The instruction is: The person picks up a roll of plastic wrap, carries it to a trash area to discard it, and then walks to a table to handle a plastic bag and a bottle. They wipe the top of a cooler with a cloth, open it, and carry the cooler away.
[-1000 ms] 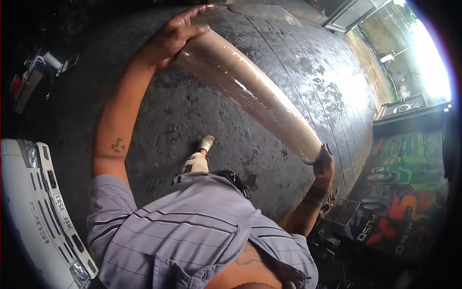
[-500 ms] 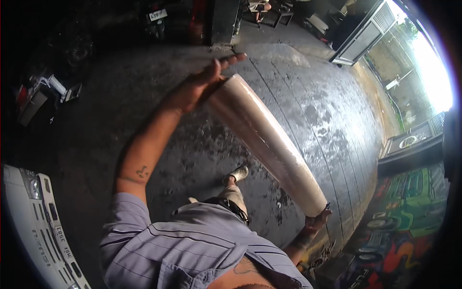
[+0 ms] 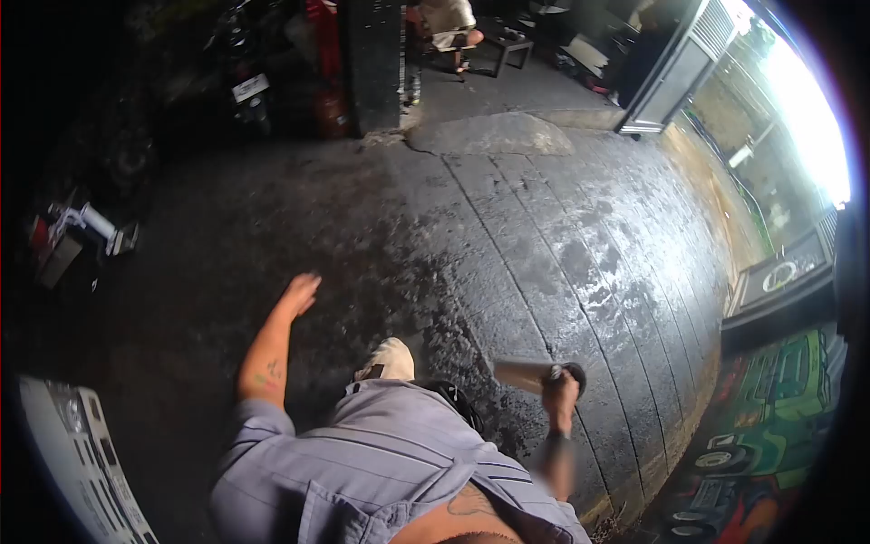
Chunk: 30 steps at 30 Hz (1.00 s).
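Note:
My right hand [image 3: 560,395] is closed on the end of a roll of clear stretch film [image 3: 520,374], low on my right side. The roll hangs beside my body; only a short, pale brownish length of it shows, foreshortened. The dark round end of the roll sits at my fingers. My left hand [image 3: 302,294] is away from the roll, over the floor on my left. Its fingers reach forward and hold nothing that I can see.
A white vehicle front [image 3: 86,453] stands at lower left, with boxes [image 3: 68,245] beyond it. A motorcycle [image 3: 249,91] and a pillar [image 3: 379,72] are ahead. A seated person [image 3: 450,27] is near a small table [image 3: 509,45]. A painted wall [image 3: 770,408] runs along the right.
My left hand has come off the roll and dropped down and back. My right hand has swung the roll down to my right side. The view has tilted up slightly.

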{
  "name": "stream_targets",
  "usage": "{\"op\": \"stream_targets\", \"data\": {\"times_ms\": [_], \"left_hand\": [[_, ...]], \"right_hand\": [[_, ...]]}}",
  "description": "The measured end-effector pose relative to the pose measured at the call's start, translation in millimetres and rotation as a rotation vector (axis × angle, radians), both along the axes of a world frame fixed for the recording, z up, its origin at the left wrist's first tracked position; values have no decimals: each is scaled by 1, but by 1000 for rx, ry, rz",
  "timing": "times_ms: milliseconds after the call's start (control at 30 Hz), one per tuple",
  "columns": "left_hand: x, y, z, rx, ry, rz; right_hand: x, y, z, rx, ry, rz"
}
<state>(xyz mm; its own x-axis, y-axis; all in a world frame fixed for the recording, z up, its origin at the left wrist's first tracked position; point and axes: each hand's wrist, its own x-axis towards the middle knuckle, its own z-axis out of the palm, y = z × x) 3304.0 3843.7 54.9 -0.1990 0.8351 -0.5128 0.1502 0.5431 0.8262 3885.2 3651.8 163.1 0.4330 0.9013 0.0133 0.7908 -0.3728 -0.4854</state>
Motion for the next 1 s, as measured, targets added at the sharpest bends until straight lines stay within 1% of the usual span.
{"op": "stream_targets", "data": {"times_ms": [33,67,100,167,200,233,267,300,333,367,400,433,467,500,567,600,633,667,733,767,800,833,900,933,967,1000], "left_hand": [[1,-24,9,-85,134,22],[-46,-28,-68,-86,449,-206],[-27,-57,-46,-299,330,31],[-68,-119,-114,-479,-54,345],[-4,-122,-44,-504,217,237],[-10,-144,-85,176,526,-156],[9,-109,-94,178,518,-178],[29,-81,-102,37,336,-102],[73,-15,-114,-89,144,-30],[100,29,-118,-213,-34,46],[124,68,-117,-354,-202,114],[167,135,-110,-441,10,-34],[221,216,-92,-521,227,-189],[266,277,-71,-296,406,-421],[346,388,-51,159,612,-606],[386,441,-35,233,509,-635],[424,487,-22,391,507,-634],[465,523,2,437,510,-627],[547,566,57,521,488,-621],[581,577,73,552,461,-627],[609,588,71,606,393,-654],[632,593,60,602,392,-659],[672,598,25,513,386,-699],[678,604,-18,393,304,-689],[679,611,-84,290,317,-663],[686,603,-111,127,378,-689]], "right_hand": [[18,7,-31,-215,-100,-66],[41,13,-49,-249,-163,-39],[69,14,-72,-257,-160,-79],[134,11,-115,-294,-182,-182],[160,4,-128,-279,-149,-287],[185,-5,-141,-259,-117,-388],[223,-22,-173,-384,24,-535],[223,-24,-155,-564,-83,-504],[229,-44,-167,-506,-19,-758],[229,-50,-169,-569,45,-841],[221,-58,-173,-543,32,-887],[210,-54,-168,-548,63,-949],[204,-58,-189,-570,-24,-982],[200,-49,-193,-586,12,-1034],[206,-18,-202,-616,107,-1106],[215,-1,-207,-621,136,-1128],[228,16,-212,-624,158,-1144],[241,35,-219,-626,182,-1152],[274,72,-235,-630,221,-1158],[289,100,-228,-634,238,-1157],[309,112,-242,-636,252,-1153],[329,123,-254,-633,263,-1150],[371,153,-273,-633,290,-1138],[393,169,-278,-626,303,-1132],[415,184,-284,-620,313,-1129],[435,200,-285,-619,327,-1120]]}}
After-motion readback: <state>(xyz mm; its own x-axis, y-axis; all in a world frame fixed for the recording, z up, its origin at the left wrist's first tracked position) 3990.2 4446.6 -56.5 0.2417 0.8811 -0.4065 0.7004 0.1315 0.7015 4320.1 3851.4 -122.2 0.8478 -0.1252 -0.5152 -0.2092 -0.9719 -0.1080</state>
